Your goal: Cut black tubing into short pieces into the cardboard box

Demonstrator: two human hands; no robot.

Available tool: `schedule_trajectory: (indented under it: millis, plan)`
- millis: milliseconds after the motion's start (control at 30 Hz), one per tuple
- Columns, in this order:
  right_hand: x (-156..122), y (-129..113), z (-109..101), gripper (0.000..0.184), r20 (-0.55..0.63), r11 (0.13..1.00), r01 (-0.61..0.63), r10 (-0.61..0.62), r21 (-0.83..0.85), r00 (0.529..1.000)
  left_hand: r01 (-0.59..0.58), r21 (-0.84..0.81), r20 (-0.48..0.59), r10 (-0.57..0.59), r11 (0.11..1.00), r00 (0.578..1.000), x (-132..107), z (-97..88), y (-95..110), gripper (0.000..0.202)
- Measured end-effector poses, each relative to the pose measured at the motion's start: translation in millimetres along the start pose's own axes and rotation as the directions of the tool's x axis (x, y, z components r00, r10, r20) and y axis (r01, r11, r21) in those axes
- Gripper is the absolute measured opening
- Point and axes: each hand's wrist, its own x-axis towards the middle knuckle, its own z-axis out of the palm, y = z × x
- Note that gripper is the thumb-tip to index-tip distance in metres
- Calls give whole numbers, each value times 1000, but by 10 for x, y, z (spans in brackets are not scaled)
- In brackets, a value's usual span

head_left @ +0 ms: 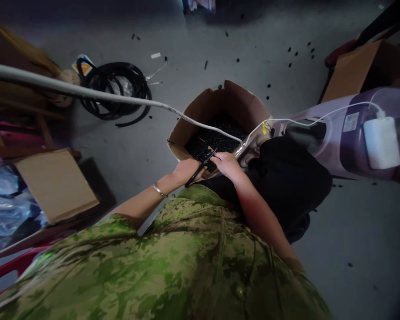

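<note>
My left hand (188, 169), with a silver bracelet at the wrist, is closed around a thin, long black strip (190, 180). The strip slants up and to the right, and its far end comes to the fingertips of my right hand (227, 164). The right fingers are curled and pressed together; what lies between them is too small to make out. Both hands are over the near edge of an open cardboard box (183, 146). Inside lie many small black pieces (216, 133), with a small tan scrap among them near my fingers.
A coil of black tubing (133, 73) lies on the floor. At right stands a purple-and-white machine (340, 104) with a white adapter (382, 142). A white cable (120, 95) crosses above the box. Another cardboard box (58, 184) sits at left. Small black bits dot the floor.
</note>
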Motion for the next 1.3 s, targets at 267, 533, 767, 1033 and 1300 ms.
schedule_trajectory:
  millis: [267,533,767,1033,1300]
  plan:
    - [-53,-46,-14,28,80,986,156,-160,52,984,-291,-160,67,305,943,950,16,-93,-260,34]
    - [-19,-24,-13,30,68,997,77,-79,30,995,-81,-128,54,89,988,995,-82,-156,-66,42]
    - [21,16,14,31,30,1000,0,0,4,1000,13,-61,15,-12,998,1000,-43,-85,10,49]
    - [23,21,-7,32,5,998,-55,55,-23,998,51,35,-31,-50,998,998,34,-8,85,54]
    - [-16,-9,-22,25,12,984,86,-89,158,996,-64,53,30,62,997,998,-108,-185,-47,40]
